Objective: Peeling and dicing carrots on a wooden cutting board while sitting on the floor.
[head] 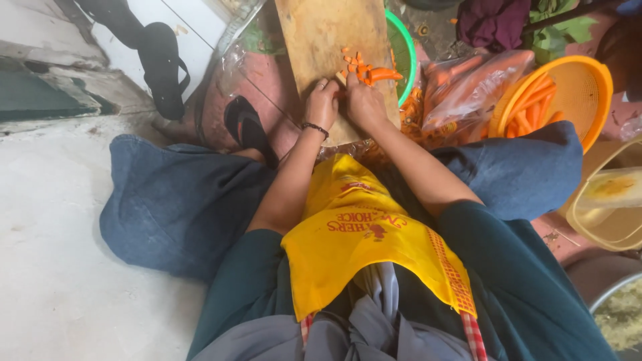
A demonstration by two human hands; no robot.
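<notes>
A: Carrot point(382, 74) on the wooden board point(314, 33), partly cut into small orange bits, long piece lying flat.
B: Mid-chop, seemingly. Right hand point(364, 101) pressed just beside it, grip unclear; any knife hidden.
A: Left hand point(322, 101) curled on the board, nothing visible inside.
B: Next: steadying before another cut. Orange basket point(582, 87) of carrots nearby.

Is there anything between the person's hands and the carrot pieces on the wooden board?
Nothing visible stands between them. Both the left hand and the right hand rest on the wooden cutting board, and the carrot pieces lie directly beyond the right hand's fingers, touching or almost touching them.
</notes>
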